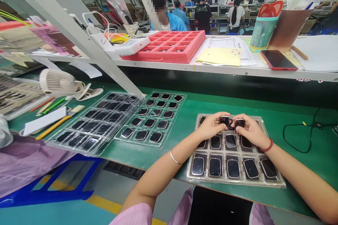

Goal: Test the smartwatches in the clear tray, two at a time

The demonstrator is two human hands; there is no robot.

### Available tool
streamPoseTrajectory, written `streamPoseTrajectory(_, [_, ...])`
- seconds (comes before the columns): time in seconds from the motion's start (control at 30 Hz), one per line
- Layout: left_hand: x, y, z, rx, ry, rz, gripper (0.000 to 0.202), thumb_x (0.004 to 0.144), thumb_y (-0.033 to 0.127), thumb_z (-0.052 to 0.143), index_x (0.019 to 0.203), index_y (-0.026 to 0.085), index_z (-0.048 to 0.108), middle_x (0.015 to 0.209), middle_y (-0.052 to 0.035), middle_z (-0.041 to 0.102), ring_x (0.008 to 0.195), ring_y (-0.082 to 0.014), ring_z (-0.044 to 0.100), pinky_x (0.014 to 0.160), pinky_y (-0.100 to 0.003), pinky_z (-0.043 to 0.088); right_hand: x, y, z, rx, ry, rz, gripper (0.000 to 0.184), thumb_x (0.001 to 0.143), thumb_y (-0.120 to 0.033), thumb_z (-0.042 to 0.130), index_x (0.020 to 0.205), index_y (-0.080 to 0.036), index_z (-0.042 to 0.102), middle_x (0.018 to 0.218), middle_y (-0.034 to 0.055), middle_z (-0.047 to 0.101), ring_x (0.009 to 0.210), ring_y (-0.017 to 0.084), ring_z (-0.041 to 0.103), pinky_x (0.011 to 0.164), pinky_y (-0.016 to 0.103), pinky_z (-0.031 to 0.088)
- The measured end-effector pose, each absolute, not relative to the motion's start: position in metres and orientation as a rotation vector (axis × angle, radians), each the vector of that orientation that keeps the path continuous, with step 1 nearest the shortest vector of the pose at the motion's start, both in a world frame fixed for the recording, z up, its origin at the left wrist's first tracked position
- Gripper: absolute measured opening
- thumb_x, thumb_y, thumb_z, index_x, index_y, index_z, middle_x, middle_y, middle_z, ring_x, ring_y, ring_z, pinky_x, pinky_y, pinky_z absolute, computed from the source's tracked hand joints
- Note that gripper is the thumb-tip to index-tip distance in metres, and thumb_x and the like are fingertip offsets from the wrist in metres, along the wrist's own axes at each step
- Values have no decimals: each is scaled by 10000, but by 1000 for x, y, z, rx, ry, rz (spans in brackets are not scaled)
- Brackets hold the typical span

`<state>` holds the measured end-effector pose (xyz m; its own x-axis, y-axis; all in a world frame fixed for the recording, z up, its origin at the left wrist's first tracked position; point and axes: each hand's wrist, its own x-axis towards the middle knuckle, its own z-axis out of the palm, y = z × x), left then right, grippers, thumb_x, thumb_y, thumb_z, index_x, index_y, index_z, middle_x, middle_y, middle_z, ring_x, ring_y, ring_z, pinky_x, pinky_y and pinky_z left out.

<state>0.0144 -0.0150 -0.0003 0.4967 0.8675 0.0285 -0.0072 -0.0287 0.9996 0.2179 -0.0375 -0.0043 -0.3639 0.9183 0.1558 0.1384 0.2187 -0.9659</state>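
My left hand (211,126) is closed on a small smartwatch body (225,120) with a dark, rounded-square screen. My right hand (250,130) pinches a similar smartwatch body (239,123) close beside it. Both are held above the far rows of a clear plastic tray (237,182), whose pockets hold rows of dark-screened watch pieces with pale rims. My hands and forearms hide part of the tray's back and side pockets. Further left on the green bench lies another clear tray (137,143) of watch pieces, beside a stack of filled clear trays (99,137).
A black cable (297,151) curls at the right. A small fan (59,81) and a yellow-handled tool (54,127) lie far left. The shelf above carries a red foam tray (195,47), papers, a phone (279,59) and a pen cup (261,35). Several people sit beyond.
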Motion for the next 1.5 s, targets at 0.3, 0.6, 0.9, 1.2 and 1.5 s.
streamPoseTrajectory(0.3, [14, -14, -3, 1421, 773, 831, 448, 717, 95, 603, 1159, 155, 562, 1019, -81, 661, 784, -147, 666, 815, -302, 497, 219, -37, -6, -1013, -1655, 1277, 245, 816, -157, 542, 1054, -214, 534, 971, 52, 632, 725, 154, 607, 632, 305, 497])
streamPoseTrajectory(0.6, [14, -14, 1, 1414, 792, 852, 265, 785, 225, 605, 1035, 138, 603, 929, -63, 645, 655, -111, 618, 688, -266, 499, 219, -38, -4, -1005, -1653, 1324, 254, 816, -158, 536, 1063, -216, 547, 968, 48, 645, 733, 154, 619, 676, 317, 521])
streamPoseTrajectory(0.9, [14, -14, -1, 1461, 805, 847, 314, 752, 201, 633, 1059, 141, 600, 936, -71, 660, 736, -136, 623, 720, -277, 502, 220, -37, -5, -1044, -1646, 1332, 192, 854, -207, 503, 1034, -210, 567, 927, 51, 656, 685, 154, 615, 628, 312, 514])
streamPoseTrajectory(1.2, [14, -14, -3, 1439, 804, 799, 414, 772, 134, 549, 1185, 156, 556, 1035, -94, 648, 808, -162, 668, 599, -203, 454, 219, -36, -7, -988, -1716, 1225, 239, 816, -158, 545, 1047, -216, 542, 922, 43, 631, 850, 191, 626, 728, 333, 508])
streamPoseTrajectory(1.5, [13, -15, 1, 1437, 818, 821, 543, 680, 41, 543, 1209, 162, 541, 1029, -81, 662, 821, -151, 657, 837, -315, 486, 220, -37, -5, -985, -1728, 1250, 278, 795, -135, 552, 1058, -218, 514, 956, 47, 625, 896, 195, 603, 751, 332, 493])
